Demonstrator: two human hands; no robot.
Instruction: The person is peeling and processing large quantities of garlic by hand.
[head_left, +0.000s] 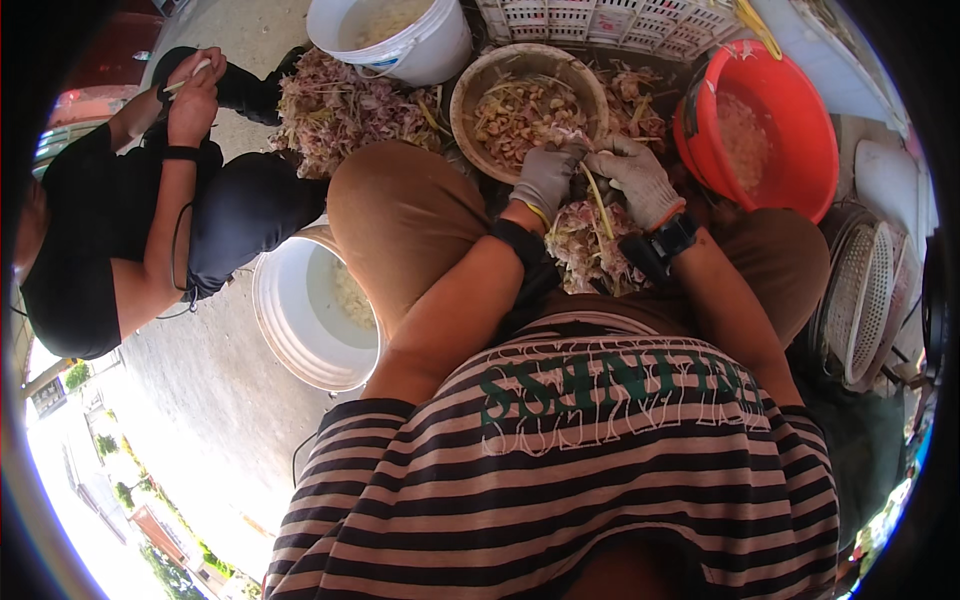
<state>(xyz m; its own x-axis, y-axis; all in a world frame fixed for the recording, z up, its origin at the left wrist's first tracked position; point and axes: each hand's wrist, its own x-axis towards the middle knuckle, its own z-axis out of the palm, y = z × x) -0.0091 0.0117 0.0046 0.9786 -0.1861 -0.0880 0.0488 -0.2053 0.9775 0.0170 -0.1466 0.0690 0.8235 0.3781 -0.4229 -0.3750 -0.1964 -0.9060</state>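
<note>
My left hand (544, 178) and my right hand (636, 180), both in grey work gloves, meet over the near rim of a round basin (463, 124). Between their fingers is a piece of garlic with papery skin (568, 136); the fingers hide much of it. A pale garlic stalk (598, 201) hangs down between the hands. Inside the basin lie unpeeled garlic cloves (525, 124) mixed with skins and stalks. Below my hands, between my legs, is a heap of pinkish garlic skins (589, 244).
A red bucket (806, 142) with pale pieces in liquid stands right. White buckets stand at the top (427, 52) and left (274, 315). A skin pile (352, 112), a plastic crate (600, 26) and strainers (862, 315) surround me. Another person's hands (195, 94) hold something pale.
</note>
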